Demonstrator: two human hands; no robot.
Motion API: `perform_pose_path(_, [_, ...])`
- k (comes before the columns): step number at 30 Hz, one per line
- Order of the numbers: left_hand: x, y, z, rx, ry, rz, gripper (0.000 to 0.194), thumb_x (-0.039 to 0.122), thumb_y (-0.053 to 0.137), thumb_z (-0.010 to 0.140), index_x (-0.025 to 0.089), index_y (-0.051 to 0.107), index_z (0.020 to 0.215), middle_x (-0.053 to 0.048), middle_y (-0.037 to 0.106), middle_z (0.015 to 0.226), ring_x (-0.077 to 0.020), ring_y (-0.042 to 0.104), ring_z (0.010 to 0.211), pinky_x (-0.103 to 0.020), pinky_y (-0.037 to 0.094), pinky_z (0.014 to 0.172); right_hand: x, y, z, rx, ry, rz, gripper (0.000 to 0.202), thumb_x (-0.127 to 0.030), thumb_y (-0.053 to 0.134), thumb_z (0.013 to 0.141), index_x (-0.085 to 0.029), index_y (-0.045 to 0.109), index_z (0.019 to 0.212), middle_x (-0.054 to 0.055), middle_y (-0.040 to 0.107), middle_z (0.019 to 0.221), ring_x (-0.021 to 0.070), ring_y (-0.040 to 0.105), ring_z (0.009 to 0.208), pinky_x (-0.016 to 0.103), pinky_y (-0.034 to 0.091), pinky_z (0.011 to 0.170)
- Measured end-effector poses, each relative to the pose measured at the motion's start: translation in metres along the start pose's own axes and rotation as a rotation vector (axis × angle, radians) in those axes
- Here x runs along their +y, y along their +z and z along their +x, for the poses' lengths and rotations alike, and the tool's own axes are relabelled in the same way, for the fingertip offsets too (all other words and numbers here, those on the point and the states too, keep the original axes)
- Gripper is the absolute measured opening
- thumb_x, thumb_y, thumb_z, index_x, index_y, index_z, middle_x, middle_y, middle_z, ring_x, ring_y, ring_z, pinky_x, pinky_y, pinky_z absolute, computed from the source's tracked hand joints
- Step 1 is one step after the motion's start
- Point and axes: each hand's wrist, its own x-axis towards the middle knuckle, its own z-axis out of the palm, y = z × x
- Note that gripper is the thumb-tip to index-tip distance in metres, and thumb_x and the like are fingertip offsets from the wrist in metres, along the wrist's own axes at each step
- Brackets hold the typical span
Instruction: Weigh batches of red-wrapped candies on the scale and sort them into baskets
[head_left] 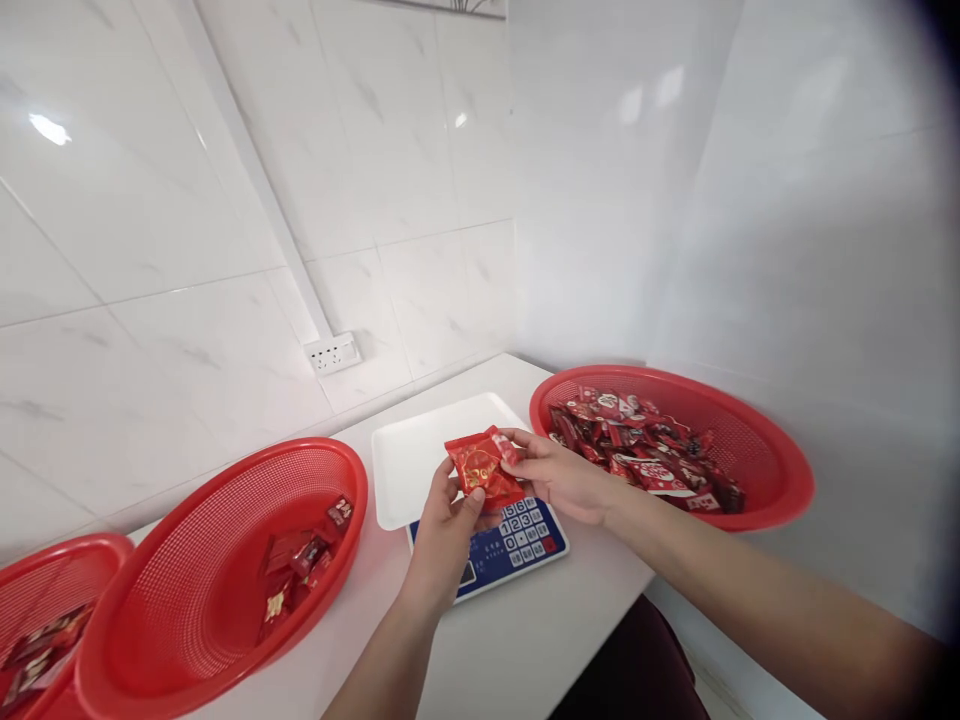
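A red packet with gold print [480,472] is held up over the front of a digital scale [517,545]. My left hand [448,515] grips its lower left side between thumb and fingers. At its right side, my right hand [551,470] has thumb and fingers closed on a small red and white wrapped piece [505,448], which lies against the packet. Behind both hands sits the scale's white tray [412,460], with nothing visible on it. The scale's blue keypad is partly covered by my hands.
On the right, a red basket [780,480] holds many red wrapped packets. Another red basket [187,530] at the left has several packets, and a third [67,555] is cut off at the far left. A wall socket [332,353] is behind the white table [525,640].
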Motion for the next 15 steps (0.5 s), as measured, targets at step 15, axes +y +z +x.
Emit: perform_pose_path(15, [0.015,-0.046,0.001,0.125,0.030,0.232,0.050,0.027,0.060,0.079,0.025,0.049,0.127,-0.004,0.062,0.116,-0.0175,0.058,0.098,-0.026,0.048,0.080,0.011,0.006,0.034,0.021,0.100,-0.163,0.017,-0.031,0.060,0.082,-0.015,0.064,0.085,0.007,0.068,0.091,0.0124,0.062,0.076,0.018,0.048,0.055])
